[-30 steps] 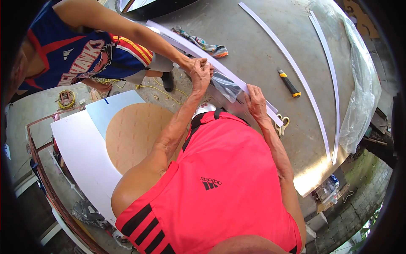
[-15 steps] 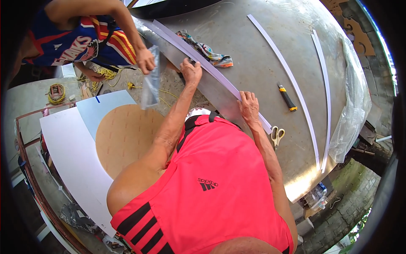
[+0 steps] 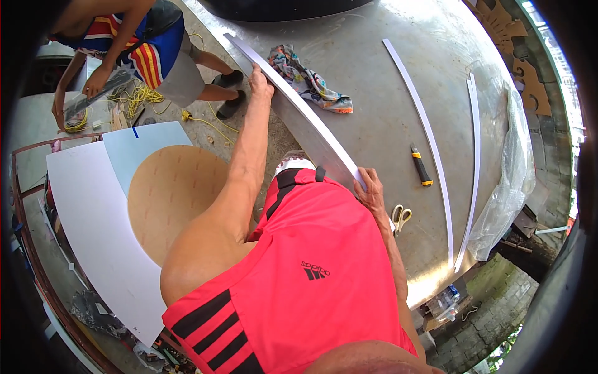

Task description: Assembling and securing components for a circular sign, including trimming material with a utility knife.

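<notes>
A long white strip (image 3: 306, 114) runs diagonally along the near left edge of the grey metal table (image 3: 386, 131). My left hand (image 3: 261, 83) is closed on the strip's edge toward its far end. Its near end is gripped by my right hand (image 3: 372, 189), the fingers bent over it. Just beyond my right hand lies a pair of scissors (image 3: 399, 217), partly covered by my forearm. A crumpled patterned cloth (image 3: 305, 75) rests on the table right of the strip. Farther right is a black and yellow utility knife (image 3: 421, 166).
Two more thin strips (image 3: 425, 128) (image 3: 476, 143) and clear plastic wrap (image 3: 504, 187) lie on the table's right. At left are a white sheet (image 3: 84, 206) and a round brown board (image 3: 177, 193). A co-worker (image 3: 168, 56) bends over yellow cord (image 3: 138, 100).
My left hand has moved up and left along the strip, which is now tilted up on edge. My right hand has shifted down to its end. The co-worker has moved away left with clear plastic.
</notes>
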The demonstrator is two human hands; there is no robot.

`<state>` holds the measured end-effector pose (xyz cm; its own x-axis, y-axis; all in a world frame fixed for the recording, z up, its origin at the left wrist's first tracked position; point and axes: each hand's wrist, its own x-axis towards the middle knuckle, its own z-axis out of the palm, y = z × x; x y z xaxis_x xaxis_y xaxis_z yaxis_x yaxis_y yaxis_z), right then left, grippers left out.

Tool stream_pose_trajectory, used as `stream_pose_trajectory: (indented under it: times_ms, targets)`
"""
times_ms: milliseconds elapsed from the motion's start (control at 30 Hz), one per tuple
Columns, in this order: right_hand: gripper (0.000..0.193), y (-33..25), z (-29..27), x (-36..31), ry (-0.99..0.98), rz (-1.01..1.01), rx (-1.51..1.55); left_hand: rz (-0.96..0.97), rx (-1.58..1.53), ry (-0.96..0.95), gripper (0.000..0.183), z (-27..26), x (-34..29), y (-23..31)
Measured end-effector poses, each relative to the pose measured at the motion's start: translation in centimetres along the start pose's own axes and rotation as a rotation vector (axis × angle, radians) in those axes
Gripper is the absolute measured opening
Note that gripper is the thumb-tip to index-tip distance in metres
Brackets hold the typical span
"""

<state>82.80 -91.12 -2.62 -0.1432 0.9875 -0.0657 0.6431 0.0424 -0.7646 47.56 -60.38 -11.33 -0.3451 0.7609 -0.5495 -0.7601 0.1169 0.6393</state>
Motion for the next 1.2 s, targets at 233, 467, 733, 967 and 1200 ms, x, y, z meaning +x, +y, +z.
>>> stream_pose_trajectory:
  times_ms: [233,467,733,967,1200]
  targets:
    - [0.04,0.3,0.0,-1.3,0.017,0.029,-0.024,-0.069,-0.199,-0.183,0.054,2.1,-2.7,-0.1]
    - [0.039,-0.8,0.0,-0.3,0.039,0.057,0.015,-0.038,-0.253,-0.328,0.051,4.9,-8.5,1.5]
    - [0.039,0.0,0.1,-1.5,0.043,0.134,0.027,-0.026,-0.347,-0.502,0.047,6.3,-11.9,2.8]
    - [0.035,-0.8,-0.5,-2.7,0.062,0.206,0.045,-0.025,-0.383,-0.515,0.044,7.1,-13.3,2.1]
    - [0.039,0.0,-0.2,-3.3,0.046,0.203,0.004,-0.037,-0.376,-0.493,0.048,7.5,-13.9,1.5]
